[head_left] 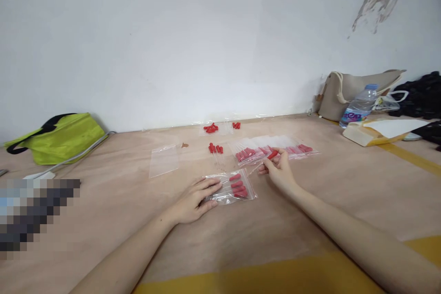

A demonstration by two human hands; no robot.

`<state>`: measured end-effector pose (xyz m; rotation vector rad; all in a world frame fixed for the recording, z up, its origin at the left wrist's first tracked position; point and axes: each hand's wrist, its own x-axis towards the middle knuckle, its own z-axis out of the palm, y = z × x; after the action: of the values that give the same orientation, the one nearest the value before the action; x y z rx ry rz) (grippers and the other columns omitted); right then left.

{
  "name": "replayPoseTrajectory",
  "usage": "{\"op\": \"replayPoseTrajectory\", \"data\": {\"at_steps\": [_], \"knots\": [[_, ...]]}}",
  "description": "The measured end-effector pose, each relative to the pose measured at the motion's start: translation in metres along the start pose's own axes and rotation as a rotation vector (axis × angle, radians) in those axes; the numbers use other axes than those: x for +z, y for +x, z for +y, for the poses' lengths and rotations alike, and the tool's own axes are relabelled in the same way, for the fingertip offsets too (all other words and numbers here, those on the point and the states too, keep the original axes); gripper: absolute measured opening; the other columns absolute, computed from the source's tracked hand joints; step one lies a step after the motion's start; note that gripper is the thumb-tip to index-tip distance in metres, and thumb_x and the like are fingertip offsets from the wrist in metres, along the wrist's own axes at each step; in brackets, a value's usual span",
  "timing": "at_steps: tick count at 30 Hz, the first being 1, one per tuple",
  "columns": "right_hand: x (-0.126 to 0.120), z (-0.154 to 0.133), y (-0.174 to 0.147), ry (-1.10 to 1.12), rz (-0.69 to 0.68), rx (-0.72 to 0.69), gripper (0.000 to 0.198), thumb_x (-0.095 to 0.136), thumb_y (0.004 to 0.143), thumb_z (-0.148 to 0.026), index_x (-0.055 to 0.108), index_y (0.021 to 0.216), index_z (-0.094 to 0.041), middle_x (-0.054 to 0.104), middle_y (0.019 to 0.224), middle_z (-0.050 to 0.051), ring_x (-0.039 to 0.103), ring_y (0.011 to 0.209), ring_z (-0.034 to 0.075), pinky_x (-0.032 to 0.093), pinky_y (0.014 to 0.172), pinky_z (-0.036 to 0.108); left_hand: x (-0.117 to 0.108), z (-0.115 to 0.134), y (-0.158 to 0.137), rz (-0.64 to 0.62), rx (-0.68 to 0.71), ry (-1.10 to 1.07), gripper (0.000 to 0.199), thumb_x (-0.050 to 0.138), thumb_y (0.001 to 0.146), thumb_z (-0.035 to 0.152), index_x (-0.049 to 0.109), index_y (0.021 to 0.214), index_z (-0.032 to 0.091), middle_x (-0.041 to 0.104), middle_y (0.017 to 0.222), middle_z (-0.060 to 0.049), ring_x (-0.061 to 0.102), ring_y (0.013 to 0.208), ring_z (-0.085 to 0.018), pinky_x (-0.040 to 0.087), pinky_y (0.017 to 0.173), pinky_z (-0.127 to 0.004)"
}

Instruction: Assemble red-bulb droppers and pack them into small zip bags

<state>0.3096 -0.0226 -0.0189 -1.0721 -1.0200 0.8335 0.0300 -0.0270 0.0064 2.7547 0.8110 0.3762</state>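
My left hand (197,198) lies flat with fingers apart on a clear zip bag (225,196), which holds several glass droppers with red rubber bulbs (237,183). To the right of this bag, my right hand (280,172) pinches one red-bulbed dropper (272,155), its thin glass tube angled down toward the bag's right end. Behind the hands lies a row of filled clear bags (246,153), overlapping one another. Several loose droppers (215,149) rest beyond the left hand. A flat clear bag (164,161) lies to their left.
Red rubber bulbs (211,127) lie near the wall, with a few more bulbs (236,125) beside them. A yellow-green pouch (67,140) sits at left. On the right stand a water bottle (358,106), a beige bag (344,89) and an opened carton (360,134).
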Motion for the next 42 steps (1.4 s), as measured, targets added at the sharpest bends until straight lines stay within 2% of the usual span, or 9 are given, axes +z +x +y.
{"op": "replayPoseTrajectory", "data": {"at_steps": [4,10,21,30,35,39,42], "knots": [[0.006,-0.001,0.0,0.019,-0.019,-0.026,0.05,0.059,0.07,-0.037,0.025,0.106,-0.025,0.05,0.061,-0.007,0.057,0.051,0.014,0.051,0.052,0.031,0.0,0.0,0.0,-0.009,-0.003,0.003,0.046,0.042,0.088,0.034,0.032,0.132,0.029,0.039,0.134,-0.004,0.035,0.123,-0.021,0.023,0.104,-0.044],[-0.001,-0.005,-0.003,-0.04,0.09,-0.078,0.046,0.056,0.074,-0.034,0.026,0.107,-0.025,0.048,0.058,-0.007,0.053,0.047,0.012,0.047,0.047,0.025,0.0,0.0,0.001,-0.011,-0.004,0.011,0.046,0.042,0.088,0.034,0.032,0.132,0.029,0.038,0.135,-0.004,0.035,0.122,-0.021,0.022,0.105,-0.045],[0.008,0.005,-0.009,0.014,-0.036,-0.03,0.049,0.06,0.07,-0.039,0.027,0.103,-0.026,0.051,0.062,-0.005,0.058,0.054,0.016,0.053,0.056,0.034,0.001,0.0,0.0,0.0,-0.004,0.011,0.045,0.041,0.088,0.035,0.033,0.132,0.029,0.038,0.135,-0.004,0.035,0.123,-0.021,0.022,0.105,-0.044],[0.009,0.0,-0.015,0.009,-0.061,-0.006,0.047,0.059,0.07,-0.038,0.028,0.103,-0.024,0.052,0.062,-0.006,0.055,0.05,0.013,0.048,0.046,0.026,-0.001,0.0,0.0,-0.01,-0.029,0.018,0.049,0.042,0.088,0.037,0.029,0.134,0.027,0.039,0.134,-0.005,0.035,0.122,-0.021,0.024,0.104,-0.043],[0.008,0.004,-0.012,0.042,-0.047,0.009,0.049,0.062,0.069,-0.039,0.029,0.102,-0.025,0.053,0.063,-0.005,0.057,0.052,0.014,0.052,0.053,0.03,-0.002,0.003,0.0,-0.014,-0.028,0.013,0.046,0.042,0.088,0.035,0.032,0.132,0.029,0.038,0.135,-0.003,0.036,0.122,-0.02,0.022,0.105,-0.042],[0.009,0.01,-0.013,0.078,-0.099,0.057,0.046,0.061,0.068,-0.043,0.032,0.1,-0.025,0.055,0.067,-0.004,0.06,0.058,0.015,0.053,0.06,0.034,-0.002,0.003,0.001,-0.005,-0.026,0.013,0.044,0.043,0.087,0.035,0.035,0.131,0.029,0.04,0.133,-0.003,0.037,0.121,-0.02,0.022,0.105,-0.043],[0.009,0.01,-0.014,0.042,-0.145,0.061,0.042,0.062,0.066,-0.045,0.04,0.095,-0.023,0.055,0.068,-0.003,0.059,0.059,0.015,0.052,0.062,0.034,-0.002,0.002,0.001,-0.002,-0.025,0.014,0.044,0.043,0.087,0.035,0.035,0.13,0.029,0.04,0.133,-0.002,0.037,0.122,-0.02,0.022,0.105,-0.042]]}}
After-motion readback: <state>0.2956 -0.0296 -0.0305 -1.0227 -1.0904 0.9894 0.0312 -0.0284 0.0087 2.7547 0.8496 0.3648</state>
